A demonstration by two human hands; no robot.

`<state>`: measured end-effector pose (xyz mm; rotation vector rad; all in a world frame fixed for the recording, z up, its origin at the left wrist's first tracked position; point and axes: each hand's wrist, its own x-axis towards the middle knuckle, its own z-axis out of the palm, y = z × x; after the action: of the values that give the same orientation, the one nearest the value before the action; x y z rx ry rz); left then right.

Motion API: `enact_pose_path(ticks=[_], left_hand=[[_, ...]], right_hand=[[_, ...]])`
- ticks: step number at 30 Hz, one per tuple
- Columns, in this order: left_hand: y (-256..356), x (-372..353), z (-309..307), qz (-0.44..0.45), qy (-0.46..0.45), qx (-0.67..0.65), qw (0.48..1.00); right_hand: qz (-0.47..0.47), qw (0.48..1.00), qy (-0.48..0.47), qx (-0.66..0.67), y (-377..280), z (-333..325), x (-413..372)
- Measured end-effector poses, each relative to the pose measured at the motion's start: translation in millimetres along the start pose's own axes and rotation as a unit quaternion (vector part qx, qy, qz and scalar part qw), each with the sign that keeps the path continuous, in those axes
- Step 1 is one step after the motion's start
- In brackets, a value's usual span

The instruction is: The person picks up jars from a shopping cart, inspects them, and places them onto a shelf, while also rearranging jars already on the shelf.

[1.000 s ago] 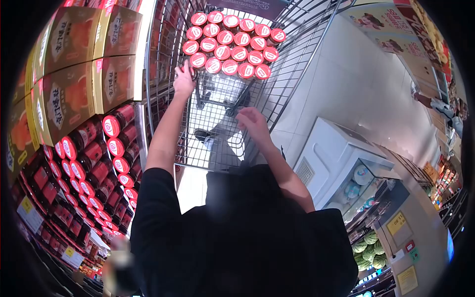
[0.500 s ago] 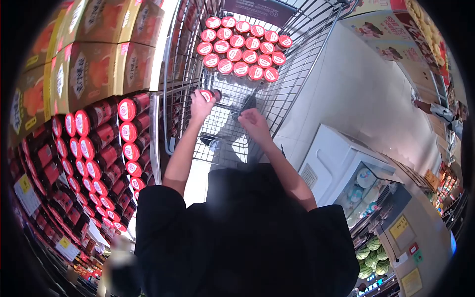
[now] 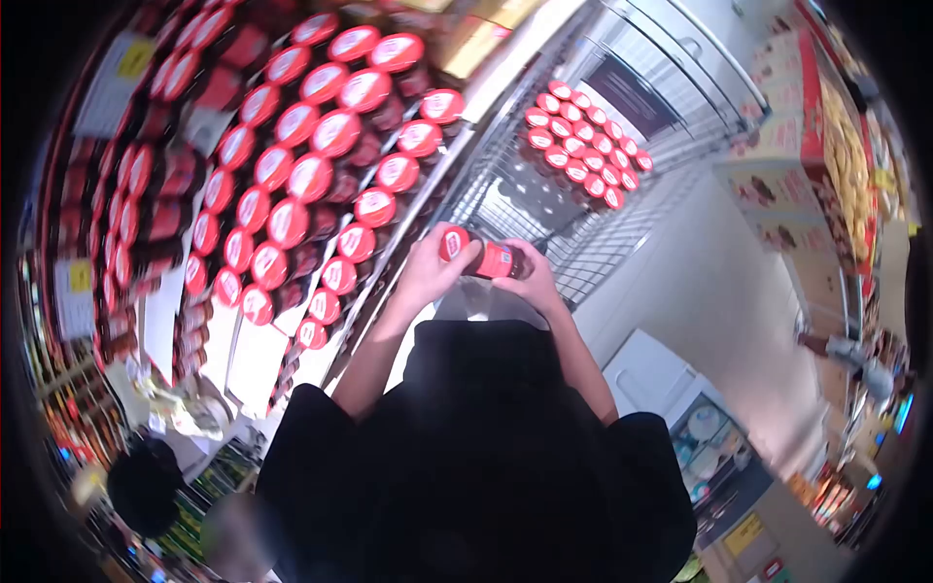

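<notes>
store aisle, pale shiny floor (image 3: 680, 291), stocked shelf on the left, cart ahead.

jar (image 3: 494, 259): dark contents, red lid, red label. it's off the shelf, held in front of the torso at the near end of the cart. lying tilted, lid end to the left and facing up, base end to the right. can't tell if it's over the basket or just short of it.

left hand (image 3: 429, 271): gripping the lid end, thumb across the body just below the lid, other fingers mostly hidden behind. right hand (image 3: 532, 278): gripping the base end, thumb below, fingers above, label visible between the two hands.

cart (image 3: 583, 258): wire mesh, just beyond the hands. block of red-lidded jars (image 3: 575, 147) stands in rows toward its far end, upright, lids up, packed close. bare mesh on the near side of the block. dark panel (image 3: 625, 94) past them.

shelf jars (image 3: 310, 179): same red lids, many rows, lids facing out toward the person. price cards (image 3: 115, 82) at the far left. cartons (image 3: 474, 45) by the top end of that shelf.

right side: printed boxes (image 3: 776, 200) beyond the cart, white case (image 3: 648, 381) nearer the person. another person (image 3: 868, 371) well apart, far right, too small for detail.
</notes>
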<state>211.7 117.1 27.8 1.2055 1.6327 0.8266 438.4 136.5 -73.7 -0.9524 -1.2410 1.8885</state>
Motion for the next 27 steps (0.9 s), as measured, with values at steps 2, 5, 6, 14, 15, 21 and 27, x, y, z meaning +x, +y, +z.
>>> enact_pose_path(ticks=[2,5,6,14,15,21,27], left_hand=[[10,-21,-26,0.021,0.010,0.021,1.000],[2,-45,-44,0.062,0.049,0.056,0.995],[5,-52,-46,0.062,0.054,0.048,0.995],[-25,-136,-88,0.078,0.104,-0.144,0.981],[-24,-144,-87,0.088,0.125,-0.157,0.976],[-25,-168,-47,0.153,0.242,-0.253,0.924],[-24,-194,-4,0.160,0.271,-0.312,0.897]], right_hand=[[-0.030,0.998,-0.007,0.051,10,28,-3],[0.014,0.998,-0.028,0.055,17,55,-7],[0.015,0.999,-0.024,0.021,11,64,-13],[0.052,0.964,-0.183,0.184,-8,154,-14],[0.054,0.962,-0.200,0.180,-11,157,-12],[0.115,0.918,-0.335,0.181,-17,147,-11],[0.159,0.882,-0.412,0.166,-9,129,-24]])
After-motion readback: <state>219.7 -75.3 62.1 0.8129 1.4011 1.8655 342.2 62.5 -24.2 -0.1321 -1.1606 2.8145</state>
